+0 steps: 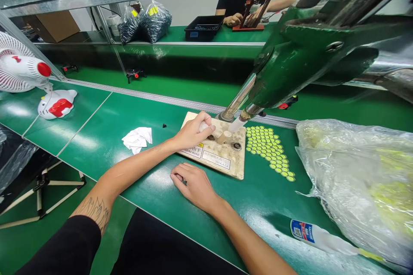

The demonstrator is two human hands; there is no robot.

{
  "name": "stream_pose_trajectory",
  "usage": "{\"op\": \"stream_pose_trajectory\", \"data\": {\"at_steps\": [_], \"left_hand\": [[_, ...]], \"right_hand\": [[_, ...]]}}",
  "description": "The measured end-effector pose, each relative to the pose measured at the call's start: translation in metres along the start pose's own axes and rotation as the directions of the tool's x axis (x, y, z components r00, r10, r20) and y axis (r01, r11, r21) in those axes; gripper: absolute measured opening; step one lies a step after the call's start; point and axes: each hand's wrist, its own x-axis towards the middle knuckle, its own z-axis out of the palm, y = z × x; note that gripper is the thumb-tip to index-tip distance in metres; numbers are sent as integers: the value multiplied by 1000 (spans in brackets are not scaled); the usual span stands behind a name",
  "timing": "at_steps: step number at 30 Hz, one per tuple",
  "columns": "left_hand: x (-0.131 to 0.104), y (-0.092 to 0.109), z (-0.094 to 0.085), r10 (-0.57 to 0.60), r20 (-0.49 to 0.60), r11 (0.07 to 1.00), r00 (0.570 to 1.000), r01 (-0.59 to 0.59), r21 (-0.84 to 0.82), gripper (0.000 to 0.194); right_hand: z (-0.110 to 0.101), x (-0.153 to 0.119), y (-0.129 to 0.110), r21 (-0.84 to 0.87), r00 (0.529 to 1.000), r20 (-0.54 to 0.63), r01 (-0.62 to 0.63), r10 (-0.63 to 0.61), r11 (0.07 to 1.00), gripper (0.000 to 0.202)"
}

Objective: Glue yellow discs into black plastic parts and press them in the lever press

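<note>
You seem to be handling a part at the press (277,73): your left hand (195,130) has its grip closed around a white piece (203,126) above the plate (237,167), toward the surface's (106,124) far edge. Your right hand (195,184) curls loosely beside the plate's near edge; whether it grasps anything, you cannot tell. The next move calls for keeping clear of the press. Your left hand mostly hides the white piece, so its direction and long axis cannot be told.
</note>
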Motion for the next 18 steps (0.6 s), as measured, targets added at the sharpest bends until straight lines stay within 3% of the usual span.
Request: {"op": "stream_pose_trajectory", "data": {"at_steps": [18], "left_hand": [[0,0,0,8,3,1000,1000,-8,-20,32]], "right_hand": [[0,0,0,-10,1000,-18,10,-10,1000,19]]}}
